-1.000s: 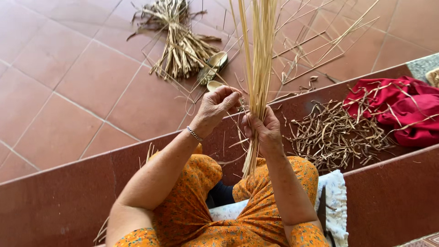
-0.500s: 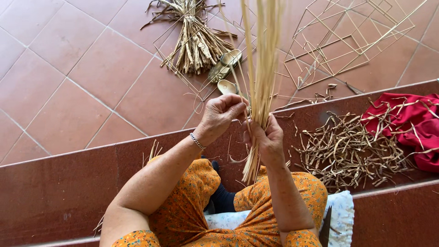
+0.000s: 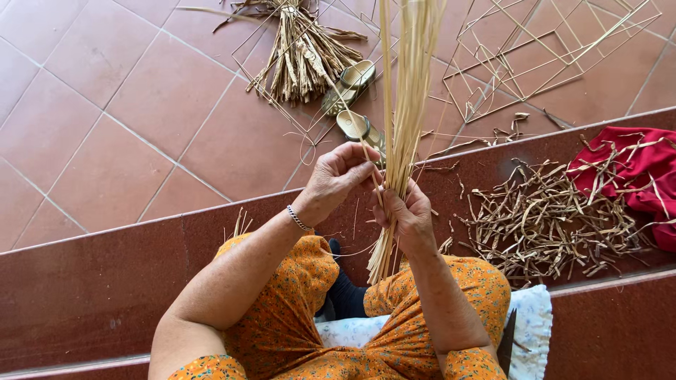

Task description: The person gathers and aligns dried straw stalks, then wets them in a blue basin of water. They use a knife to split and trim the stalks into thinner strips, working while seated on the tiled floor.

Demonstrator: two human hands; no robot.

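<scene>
A bundle of long pale straw stalks (image 3: 407, 105) stands upright in front of me, its lower ends over my lap. My right hand (image 3: 407, 214) is closed around the bundle near its lower part. My left hand (image 3: 336, 177), with a metal bracelet at the wrist, pinches one or two stalks at the bundle's left side. I sit on a dark red stone step (image 3: 91, 281) in orange flowered clothing.
A heap of dry brown scraps (image 3: 556, 218) lies on the step to my right, beside a red cloth (image 3: 634, 176). On the terracotta tile floor (image 3: 105, 105) lie a tied straw sheaf (image 3: 299, 56), two sandals (image 3: 352, 84) and thin stick frames (image 3: 549, 49).
The view has shifted, so floor items sit lower and nearer in frame. My hands stay on the bundle; the left fingers have worked in closer against the stalks.
</scene>
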